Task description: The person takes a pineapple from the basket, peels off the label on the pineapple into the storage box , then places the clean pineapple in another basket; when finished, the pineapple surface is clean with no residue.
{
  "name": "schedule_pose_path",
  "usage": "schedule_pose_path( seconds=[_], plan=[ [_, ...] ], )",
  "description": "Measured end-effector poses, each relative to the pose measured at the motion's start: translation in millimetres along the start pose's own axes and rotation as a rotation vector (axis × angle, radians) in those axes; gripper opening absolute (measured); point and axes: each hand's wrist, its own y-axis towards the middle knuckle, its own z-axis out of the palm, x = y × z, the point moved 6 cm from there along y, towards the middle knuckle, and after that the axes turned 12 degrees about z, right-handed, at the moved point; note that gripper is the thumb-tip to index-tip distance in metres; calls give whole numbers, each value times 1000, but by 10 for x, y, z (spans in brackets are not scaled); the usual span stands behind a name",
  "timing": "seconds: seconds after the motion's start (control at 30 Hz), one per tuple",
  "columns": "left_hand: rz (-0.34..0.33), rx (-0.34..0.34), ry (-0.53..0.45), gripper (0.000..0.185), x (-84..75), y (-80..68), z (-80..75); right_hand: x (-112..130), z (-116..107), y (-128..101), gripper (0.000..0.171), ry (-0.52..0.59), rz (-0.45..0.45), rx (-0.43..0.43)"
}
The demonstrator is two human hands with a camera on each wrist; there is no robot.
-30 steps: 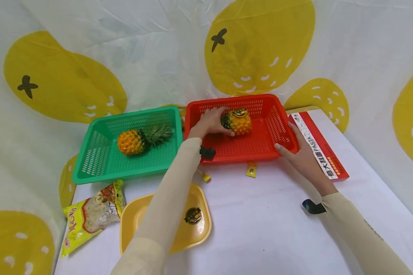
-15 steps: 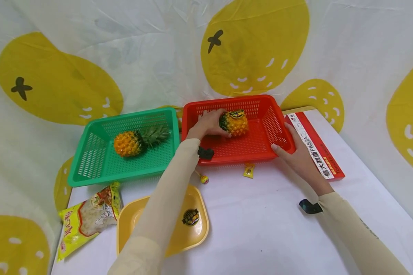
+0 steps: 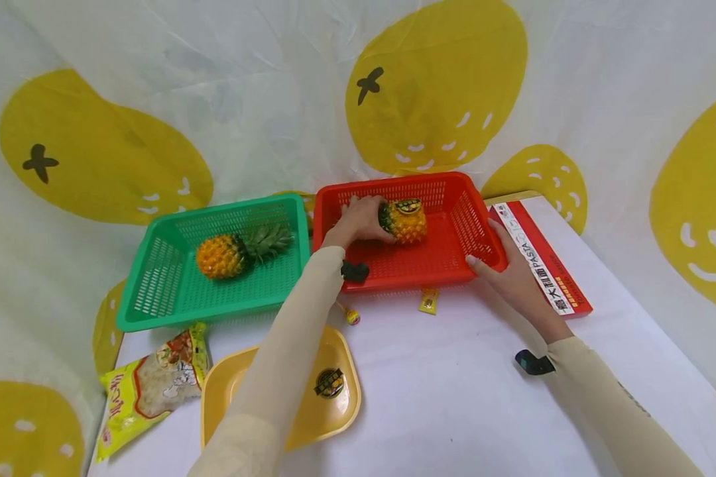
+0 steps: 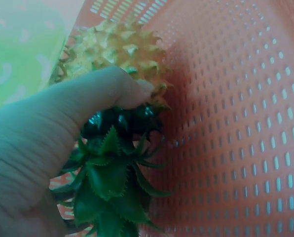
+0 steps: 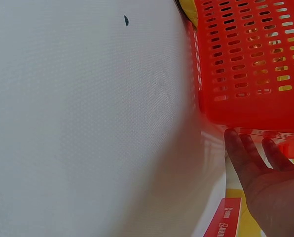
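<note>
My left hand (image 3: 362,220) grips a pineapple (image 3: 410,225) lying on its side in the red plastic basket (image 3: 447,266). In the left wrist view the thumb lies across the top of the fruit (image 4: 132,49), and the spiky green crown (image 4: 107,182) points toward the wrist. From the head view the hand covers most of that crown. My right hand (image 3: 510,271) rests at the basket's front right corner, fairly straight fingers (image 5: 243,155) against its outside. A second pineapple (image 3: 221,257), crown attached, lies in the green basket (image 3: 215,317) to the left.
A red pasta box (image 3: 543,258) lies right of the red basket. Along its front are a lollipop (image 3: 352,317) and a small yellow packet (image 3: 428,301). Nearer me stand a yellow tray (image 3: 349,397) and a yellow snack-like bag (image 3: 155,387). A fruit-printed curtain (image 3: 262,99) hangs behind.
Both hands keep their places at the pineapple and the red basket. The whole head view has shifted slightly, with the scene sitting a little lower and farther left.
</note>
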Motion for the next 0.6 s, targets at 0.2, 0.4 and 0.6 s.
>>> schedule_pose_path(
  seconds=[0.2,0.4,0.6],
  plan=[
    [19,-61,-3,89,-31,-66,-94,11,29,-18,92,3,-10,-12],
    [38,-67,-4,92,-111,-106,-189,-9,32,-26,94,4,11,-11],
    [46,-68,27,93,-124,-171,-262,-5,42,-9,93,7,10,-1]
  ],
)
